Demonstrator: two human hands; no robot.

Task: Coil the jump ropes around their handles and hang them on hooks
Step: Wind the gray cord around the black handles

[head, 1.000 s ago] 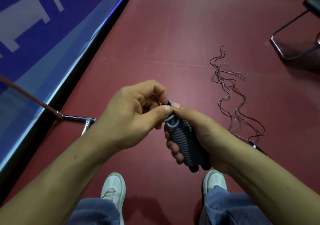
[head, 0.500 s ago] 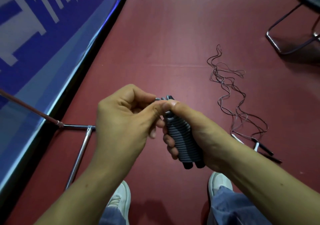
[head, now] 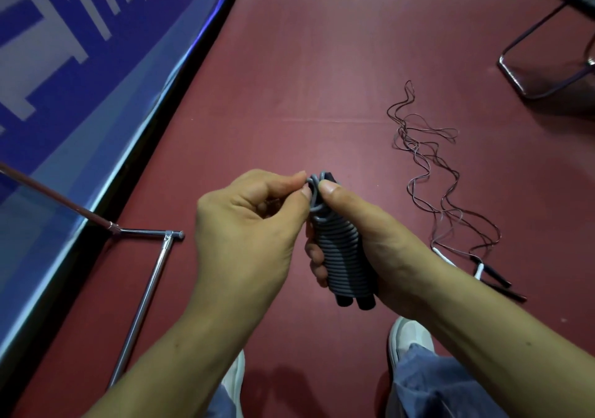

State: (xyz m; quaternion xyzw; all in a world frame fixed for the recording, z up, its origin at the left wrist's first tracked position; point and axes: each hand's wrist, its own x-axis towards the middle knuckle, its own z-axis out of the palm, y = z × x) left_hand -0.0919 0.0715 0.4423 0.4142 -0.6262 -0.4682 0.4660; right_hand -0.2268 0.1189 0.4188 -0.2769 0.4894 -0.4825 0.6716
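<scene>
A grey jump rope [head: 342, 256] is wound in tight turns around its two black handles, whose ends stick out below. My right hand [head: 380, 243] grips this bundle, thumb pressed near its top. My left hand [head: 251, 227] pinches the loose grey rope end at the top of the bundle. On the floor to the right lies a second jump rope [head: 431, 173], thin, dark and loosely tangled, with its black-and-white handles [head: 489, 272] near my right forearm.
The floor is dark red. A blue banner [head: 64, 63] with white markings runs along the left, with a metal support frame [head: 151, 276] at its foot. A chair's metal base [head: 547, 63] stands at the top right. My white shoes [head: 409, 337] show below.
My left hand has shifted its pinch on the rope end at the top of the bundle, its fingers drawn back to the left. The view has tilted slightly, showing the second rope's handles.
</scene>
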